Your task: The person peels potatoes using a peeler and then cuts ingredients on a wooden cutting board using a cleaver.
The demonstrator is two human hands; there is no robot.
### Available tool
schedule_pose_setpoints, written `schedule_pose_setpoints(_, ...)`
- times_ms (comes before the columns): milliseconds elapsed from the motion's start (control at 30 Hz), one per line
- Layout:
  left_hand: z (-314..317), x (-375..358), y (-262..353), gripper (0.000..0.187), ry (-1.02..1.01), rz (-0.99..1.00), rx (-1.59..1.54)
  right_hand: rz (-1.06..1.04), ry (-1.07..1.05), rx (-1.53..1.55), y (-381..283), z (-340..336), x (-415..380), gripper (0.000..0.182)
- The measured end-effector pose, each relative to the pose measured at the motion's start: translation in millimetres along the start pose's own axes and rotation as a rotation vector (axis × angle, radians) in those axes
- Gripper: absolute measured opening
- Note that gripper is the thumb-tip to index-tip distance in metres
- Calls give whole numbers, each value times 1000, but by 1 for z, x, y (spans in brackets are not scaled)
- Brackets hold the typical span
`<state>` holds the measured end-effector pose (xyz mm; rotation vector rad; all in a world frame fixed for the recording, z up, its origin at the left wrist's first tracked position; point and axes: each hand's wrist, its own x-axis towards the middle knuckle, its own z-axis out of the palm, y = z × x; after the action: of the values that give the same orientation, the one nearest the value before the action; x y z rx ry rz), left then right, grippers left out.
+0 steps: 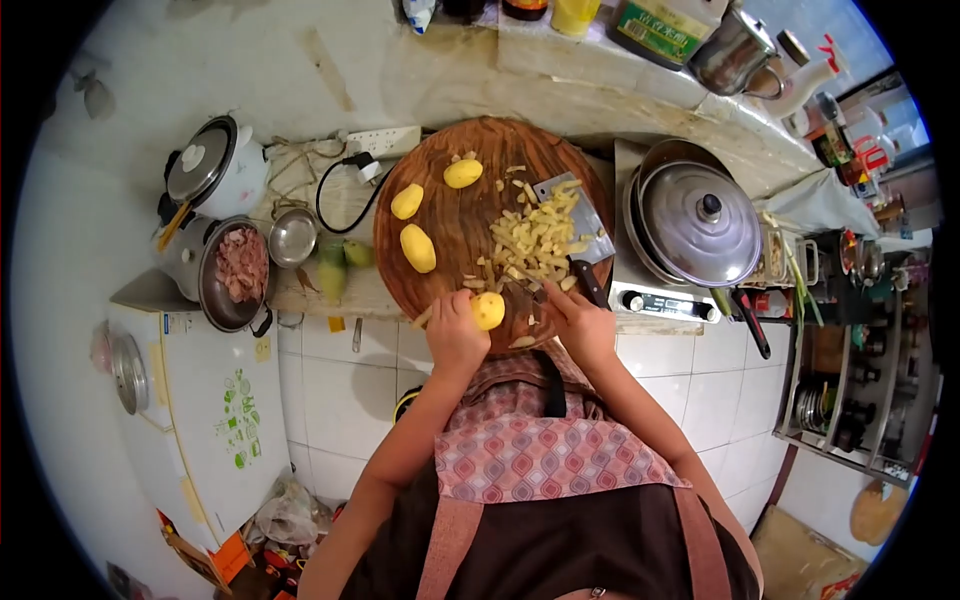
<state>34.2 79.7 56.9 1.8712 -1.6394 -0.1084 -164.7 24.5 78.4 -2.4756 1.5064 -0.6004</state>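
My left hand (459, 335) is closed round a peeled yellow potato (488, 311) at the near edge of the round wooden chopping board (455, 225). To its right, my right hand (582, 325) is closed on a small metal-ended tool (527, 285), whose exact kind I cannot make out. Beyond the hands lies a heap of cut potato pieces (535, 240), partly on the blade of a cleaver (592, 235) resting flat with its dark handle towards me. Three whole peeled potatoes, including one potato (418, 248), sit on the board's left side.
On the left are a pan of raw meat pieces (241, 265), a small metal bowl (293, 237), green vegetables (333, 265) and a lidded white cooker (230, 170). A lidded wok (700, 225) stands on the hob at right. A power strip (385, 141) lies behind the board.
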Motion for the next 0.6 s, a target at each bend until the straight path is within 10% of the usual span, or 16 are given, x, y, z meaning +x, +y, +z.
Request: schedule_pose_setpoints(600,4,1,-4,27,28,54,12,-125,-52,47,-27,-24,6,42)
